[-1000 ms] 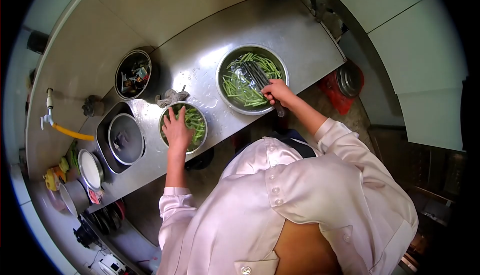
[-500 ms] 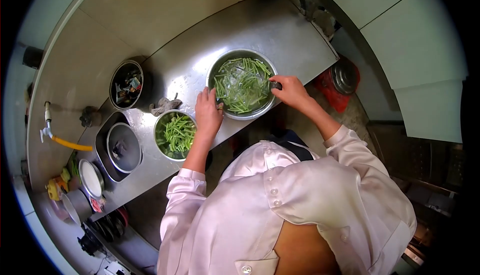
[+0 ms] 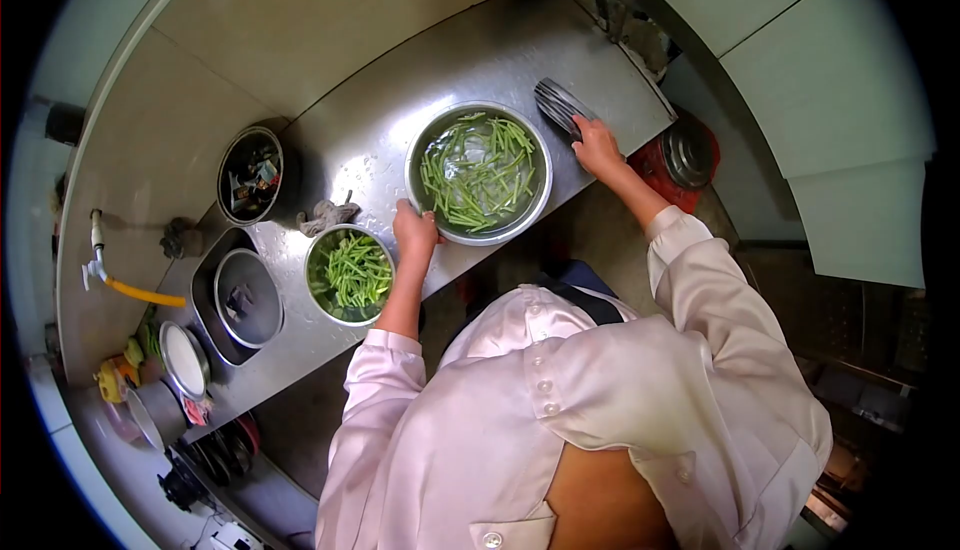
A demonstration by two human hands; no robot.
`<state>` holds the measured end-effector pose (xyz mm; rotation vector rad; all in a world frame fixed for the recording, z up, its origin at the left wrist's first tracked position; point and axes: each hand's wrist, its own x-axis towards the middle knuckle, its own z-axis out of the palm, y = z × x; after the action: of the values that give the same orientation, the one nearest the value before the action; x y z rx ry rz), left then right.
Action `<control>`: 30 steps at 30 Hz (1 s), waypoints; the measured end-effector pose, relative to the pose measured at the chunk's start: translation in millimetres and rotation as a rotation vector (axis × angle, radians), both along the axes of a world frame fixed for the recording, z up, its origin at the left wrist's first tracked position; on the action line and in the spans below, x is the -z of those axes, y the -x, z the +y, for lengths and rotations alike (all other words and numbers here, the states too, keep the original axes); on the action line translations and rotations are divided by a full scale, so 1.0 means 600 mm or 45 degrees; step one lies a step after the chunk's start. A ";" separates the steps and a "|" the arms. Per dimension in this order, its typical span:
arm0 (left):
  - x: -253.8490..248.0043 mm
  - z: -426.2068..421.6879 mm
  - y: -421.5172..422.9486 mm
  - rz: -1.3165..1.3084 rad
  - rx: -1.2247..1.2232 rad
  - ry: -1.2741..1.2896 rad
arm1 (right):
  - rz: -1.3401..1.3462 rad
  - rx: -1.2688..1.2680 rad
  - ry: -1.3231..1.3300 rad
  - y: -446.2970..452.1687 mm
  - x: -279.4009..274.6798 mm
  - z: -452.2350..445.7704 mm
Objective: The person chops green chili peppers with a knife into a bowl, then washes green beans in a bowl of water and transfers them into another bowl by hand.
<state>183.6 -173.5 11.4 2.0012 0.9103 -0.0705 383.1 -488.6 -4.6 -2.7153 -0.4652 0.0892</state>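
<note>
A wide metal bowl (image 3: 413, 182) stands on the counter with cut green beans (image 3: 462, 208) lying in water. My left hand (image 3: 413, 230) grips its lower-left rim, thumb on the edge. To the right of the bowl, my right hand (image 3: 600, 146) is closed on the near end of a striped metal utensil (image 3: 562, 102). The utensil's dark and silvery lines run lengthwise; its exact kind is unclear. Just left of my left hand sits a smaller bowl (image 3: 312, 285) of cut green beans.
A grey cloth (image 3: 328, 215) lies behind the smaller bowl. At the left are a dark pot (image 3: 224, 182) with small items in it, a sink (image 3: 205, 288) holding a metal basin (image 3: 262, 322), and a yellow hose (image 3: 145, 291) on a tap. A red stove-like object (image 3: 665, 172) stands beyond the counter's right end.
My right hand has moved right, away from the bowl's rim, with the utensil now over the counter. My left hand has slid down to grip the rim. The water looks calmer.
</note>
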 end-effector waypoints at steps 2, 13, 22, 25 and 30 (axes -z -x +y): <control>0.001 0.006 0.004 -0.005 -0.007 -0.024 | -0.014 -0.040 0.003 0.004 0.015 0.007; 0.042 0.086 0.035 0.076 0.099 -0.277 | -0.146 -0.214 0.235 0.033 0.026 0.051; -0.092 0.112 0.029 0.031 0.104 -0.435 | -0.304 -0.744 -0.424 0.060 -0.078 0.231; -0.110 0.105 0.012 0.020 0.171 -0.505 | -0.233 -0.872 -0.307 0.059 -0.063 0.301; -0.032 0.088 -0.045 -0.404 0.361 -0.420 | -0.050 -0.994 0.121 0.062 -0.042 0.363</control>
<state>210.8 -120.6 30.3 2.3512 0.4527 0.2473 345.7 -270.7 20.6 -2.4573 -1.5307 0.2674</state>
